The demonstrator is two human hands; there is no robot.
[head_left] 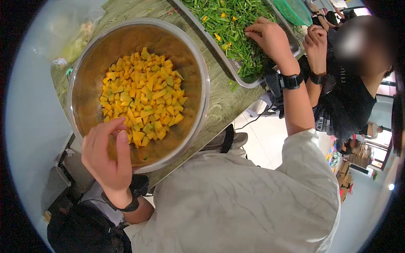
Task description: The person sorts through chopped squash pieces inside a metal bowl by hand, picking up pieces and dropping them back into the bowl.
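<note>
A large metal bowl (pixel 203 90) on the table holds many small diced orange pieces (pixel 145 97), some with green skin, that look like pumpkin. My left hand (pixel 107 154) hangs over the bowl's near left rim, thumb and fingers apart, with nothing visible between them. My right hand (pixel 270 40) is above a metal tray (pixel 230 65) filled with chopped green stalks (pixel 240 19). Its fingertips are drawn together close to the greens; whatever they pinch, if anything, is hidden. A few yellow-orange bits (pixel 226 45) lie among the greens.
A co-worker in a black shirt (pixel 350 92) is at the right, with a hand (pixel 315 40) near the tray's far end. A green basket (pixel 295 12) sits behind the tray. A clear plastic bag (pixel 78 33) lies left of the bowl on the wood-patterned table (pixel 225 103).
</note>
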